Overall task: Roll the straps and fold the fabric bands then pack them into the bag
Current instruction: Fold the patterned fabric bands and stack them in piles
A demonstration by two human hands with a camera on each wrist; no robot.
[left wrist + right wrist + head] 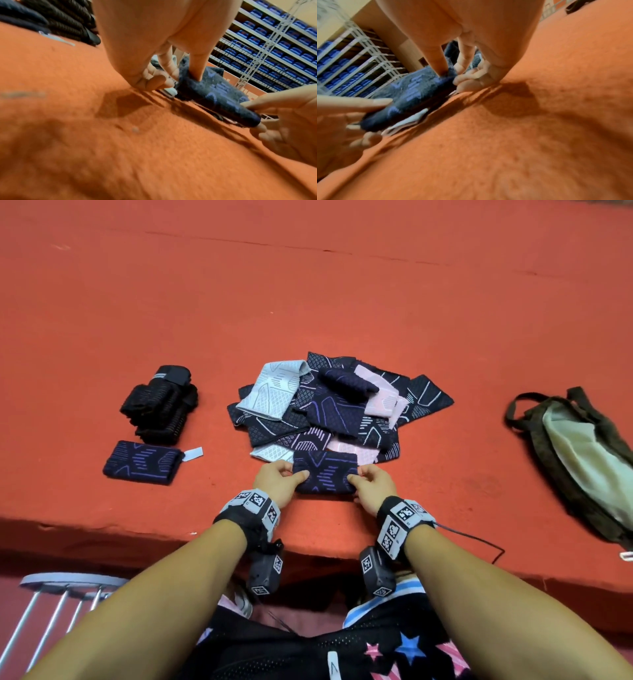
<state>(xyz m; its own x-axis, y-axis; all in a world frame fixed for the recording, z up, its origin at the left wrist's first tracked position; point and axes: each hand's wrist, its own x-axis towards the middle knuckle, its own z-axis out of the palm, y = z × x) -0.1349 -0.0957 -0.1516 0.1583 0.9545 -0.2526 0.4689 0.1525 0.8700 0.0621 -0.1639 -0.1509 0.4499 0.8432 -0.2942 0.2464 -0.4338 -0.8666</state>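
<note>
Navy knit band [325, 472] with purple line pattern, pinched at both ends, near the front edge of the orange felt table [342, 302].

Left hand [279, 481] and right hand [371, 484] each clamp an end between thumb and fingers, band folded flat and soft-looking. Right behind it, touching, sits a messy pile of bands [339, 405] in navy, pale blue and pink. Off to the left: one folded band [142, 462] with a white tag, writing too small to read, plus ribbed black rolled straps [161, 404]. Floppy dark bag [582, 453] lies open far right, lots of bare felt between.
</note>
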